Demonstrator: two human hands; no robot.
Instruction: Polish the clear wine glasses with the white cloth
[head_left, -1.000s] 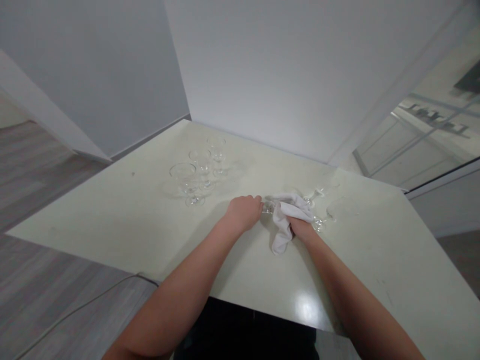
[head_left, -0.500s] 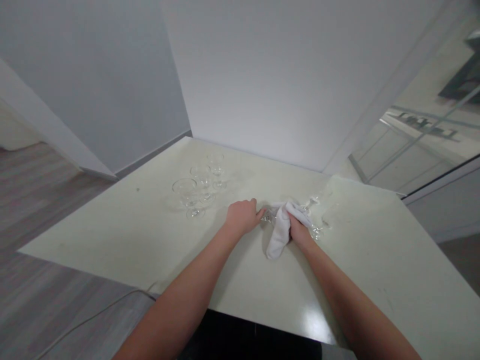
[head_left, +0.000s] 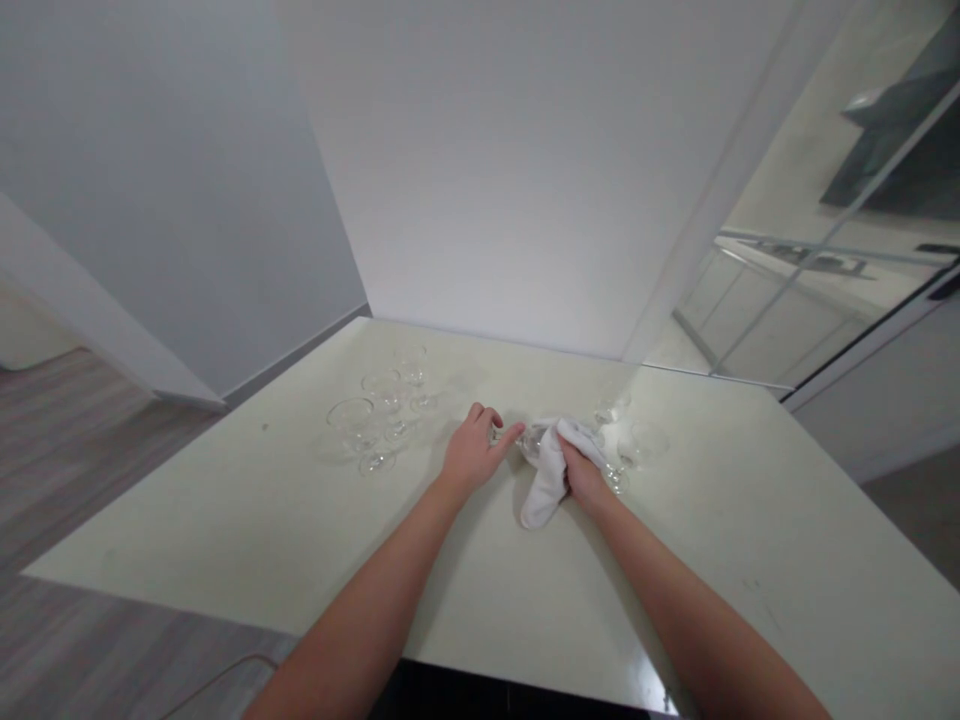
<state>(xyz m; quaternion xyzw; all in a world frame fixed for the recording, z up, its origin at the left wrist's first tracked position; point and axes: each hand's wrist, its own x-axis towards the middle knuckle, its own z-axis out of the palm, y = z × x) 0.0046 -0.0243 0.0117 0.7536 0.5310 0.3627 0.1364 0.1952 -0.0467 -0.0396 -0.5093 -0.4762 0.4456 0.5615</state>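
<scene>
My right hand is closed on a white cloth that wraps the bowl of a clear stemmed glass lying on its side on the table. My left hand pinches the foot of that glass with its fingertips, some fingers raised. The glass bowl is mostly hidden under the cloth.
Three clear stemmed glasses stand upright in a row to the left on the cream table. Two more glasses lie just right of the cloth. White walls meet behind the table; a mirrored panel is at the right.
The view tilted up and shifted, so hands and table sit lower in frame. My left hand's fingers have loosened from a fist to a fingertip hold. The cloth hangs more bunched.
</scene>
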